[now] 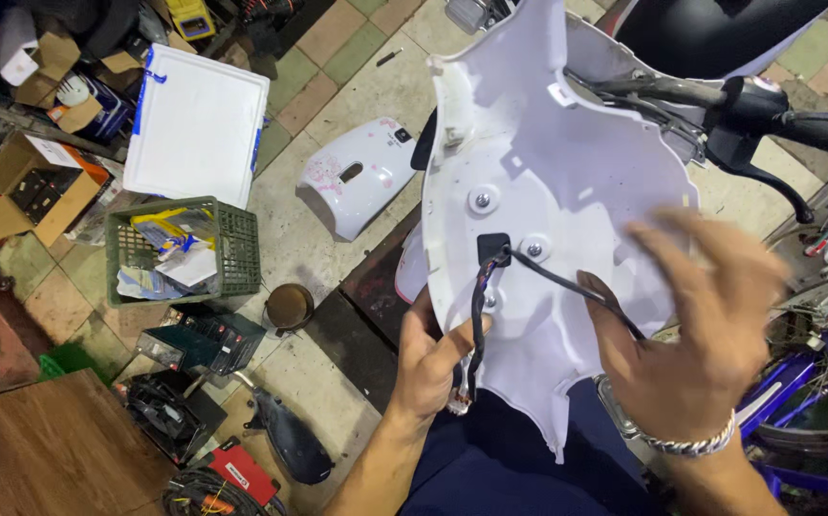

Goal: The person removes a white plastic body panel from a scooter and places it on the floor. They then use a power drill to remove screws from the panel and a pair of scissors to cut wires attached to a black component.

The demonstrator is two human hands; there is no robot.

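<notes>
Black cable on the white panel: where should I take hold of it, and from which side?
Grip the black cable on its free span right of the square hole, from the right hand side; there it lifts off the white panel.

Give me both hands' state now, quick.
Left hand: closed on the black cable against the white panel.
Right hand: open, fingers spread, touching cable.

White panel, black cable, green crate, and a smaller white cover with seemingly pink blossoms
</notes>
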